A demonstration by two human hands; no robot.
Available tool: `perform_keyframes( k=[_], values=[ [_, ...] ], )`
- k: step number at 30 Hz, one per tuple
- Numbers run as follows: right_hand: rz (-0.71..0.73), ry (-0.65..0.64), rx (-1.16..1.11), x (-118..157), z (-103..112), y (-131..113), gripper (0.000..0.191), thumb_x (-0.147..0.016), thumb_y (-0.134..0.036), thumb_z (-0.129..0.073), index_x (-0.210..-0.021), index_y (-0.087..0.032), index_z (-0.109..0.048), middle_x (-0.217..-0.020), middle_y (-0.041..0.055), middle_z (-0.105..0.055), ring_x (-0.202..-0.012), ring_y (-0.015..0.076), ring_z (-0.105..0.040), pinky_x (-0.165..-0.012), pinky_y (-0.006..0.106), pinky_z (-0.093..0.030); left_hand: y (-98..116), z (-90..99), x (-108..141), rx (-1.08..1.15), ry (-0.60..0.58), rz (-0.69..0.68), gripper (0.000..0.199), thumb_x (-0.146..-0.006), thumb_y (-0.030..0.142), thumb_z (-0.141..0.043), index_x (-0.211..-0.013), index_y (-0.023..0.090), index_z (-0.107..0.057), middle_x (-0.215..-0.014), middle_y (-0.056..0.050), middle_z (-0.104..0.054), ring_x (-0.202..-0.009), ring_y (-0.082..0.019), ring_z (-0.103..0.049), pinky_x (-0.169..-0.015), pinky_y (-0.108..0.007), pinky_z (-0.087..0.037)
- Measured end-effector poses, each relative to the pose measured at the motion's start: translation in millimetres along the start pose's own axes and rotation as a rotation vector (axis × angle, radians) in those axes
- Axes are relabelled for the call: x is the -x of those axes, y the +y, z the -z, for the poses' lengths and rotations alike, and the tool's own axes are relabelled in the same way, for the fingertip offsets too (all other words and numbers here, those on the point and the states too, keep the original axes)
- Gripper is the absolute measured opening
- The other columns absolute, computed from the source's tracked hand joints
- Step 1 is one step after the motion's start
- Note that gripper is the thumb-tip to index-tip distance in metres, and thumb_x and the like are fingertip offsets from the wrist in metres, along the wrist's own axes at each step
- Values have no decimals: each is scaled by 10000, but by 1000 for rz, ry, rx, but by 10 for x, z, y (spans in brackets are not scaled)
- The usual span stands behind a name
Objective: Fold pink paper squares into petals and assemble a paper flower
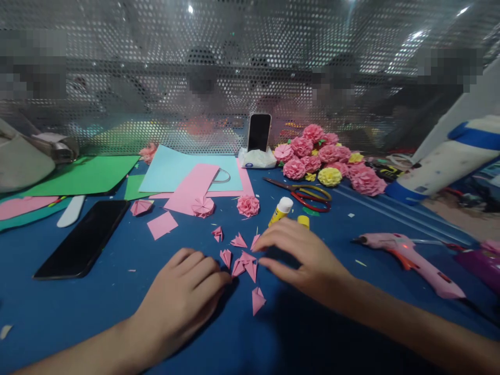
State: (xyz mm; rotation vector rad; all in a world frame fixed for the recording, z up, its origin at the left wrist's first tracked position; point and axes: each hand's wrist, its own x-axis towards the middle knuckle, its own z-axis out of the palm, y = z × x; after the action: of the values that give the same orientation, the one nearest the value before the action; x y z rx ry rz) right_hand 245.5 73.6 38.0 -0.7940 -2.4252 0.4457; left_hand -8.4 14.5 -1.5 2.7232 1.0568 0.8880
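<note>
Several small folded pink paper pieces (247,260) lie loosely grouped on the blue table (234,344). At their left edge rests my left hand (187,297), palm down, its fingers curled and the thumb side close to a piece; what its fingertips hold, if anything, is hidden. From the right comes my right hand (304,255), thumb and index finger apart beside the pieces, a fingertip near one pink piece (255,241). A lone folded piece (258,301) sits nearer the front. Behind my right hand are a glue stick (282,209) and its yellow cap (303,222).
Red-handled scissors (312,197), paper flowers (328,156) and an upright phone (259,133) stand or lie behind. A pink glue gun (414,260) is at right. At left lie a black phone (84,239) and green sheets (82,174). A perforated metal screen (156,104) rises behind.
</note>
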Motion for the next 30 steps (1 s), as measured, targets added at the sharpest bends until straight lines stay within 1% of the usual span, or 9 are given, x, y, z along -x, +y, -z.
perform_keyframes(
  k=[1,4,8,11,15,19,21,26,30],
  values=[
    [1,-92,50,-23,-40,-22,111,-906,-213,-675,-1013,-200,-649,-964,35,-644,-904,205,-554,-813,349,-401,-20,-3,-11,21,-4,28,217,-1009,112,-435,-1077,192,-625,-893,-30,-642,-751,-188,-477,-708,-330,-315],
    [-2,-167,64,-99,-179,-11,97,-864,-227,-740,-914,-189,-666,-893,26,-616,-844,199,-514,-754,330,-373,-56,1,-17,124,-22,117,192,-1008,121,-458,-1053,215,-619,-914,-16,-638,-804,-171,-534,-722,-290,-366],
    [-15,-190,22,-169,-271,29,97,-863,-144,-725,-835,-192,-645,-832,-3,-589,-823,173,-502,-716,284,-360,-80,30,1,268,-15,231,138,-1000,145,-500,-990,207,-623,-887,5,-630,-780,-116,-589,-699,-203,-431],
    [-19,-195,-3,-185,-261,15,107,-871,-135,-715,-832,-198,-638,-833,-9,-584,-835,168,-502,-727,275,-360,-98,56,-9,335,-5,305,113,-971,177,-573,-883,198,-642,-813,23,-646,-710,-97,-600,-642,-170,-424],
    [-27,-204,-7,-179,-248,-11,120,-860,-158,-736,-854,-193,-621,-864,-3,-591,-847,175,-495,-732,281,-355,-105,63,-37,397,-30,391,196,-943,261,-632,-764,182,-641,-659,46,-626,-567,-86,-546,-542,-163,-377],
    [-47,-191,-5,-179,-266,-12,228,-830,-249,-789,-955,-185,-609,-908,10,-604,-865,188,-490,-735,295,-342,-96,62,-84,449,-62,458,280,-963,325,-589,-731,169,-613,-505,91,-452,-433,-63,-406,-457,-165,-290],
    [-34,-200,-20,-187,-278,-4,178,-852,-242,-769,-933,-191,-619,-888,2,-601,-859,182,-492,-737,294,-337,-96,63,-127,465,-59,484,345,-986,345,-533,-698,165,-596,-498,92,-385,-433,-61,-356,-448,-172,-251],
    [9,-233,-83,-211,-297,23,109,-881,-193,-731,-843,-201,-629,-830,-22,-594,-828,161,-496,-728,284,-336,-76,37,-231,499,-23,528,497,-1036,383,-387,-623,159,-549,-515,69,-378,-481,-77,-340,-470,-185,-249],
    [19,-234,-129,-224,-239,-23,111,-908,-192,-702,-831,-198,-623,-820,-27,-591,-819,153,-494,-733,281,-349,-38,5,-215,515,-27,517,445,-1031,394,-389,-680,166,-538,-559,64,-384,-517,-88,-329,-492,-191,-253]
  ],
)
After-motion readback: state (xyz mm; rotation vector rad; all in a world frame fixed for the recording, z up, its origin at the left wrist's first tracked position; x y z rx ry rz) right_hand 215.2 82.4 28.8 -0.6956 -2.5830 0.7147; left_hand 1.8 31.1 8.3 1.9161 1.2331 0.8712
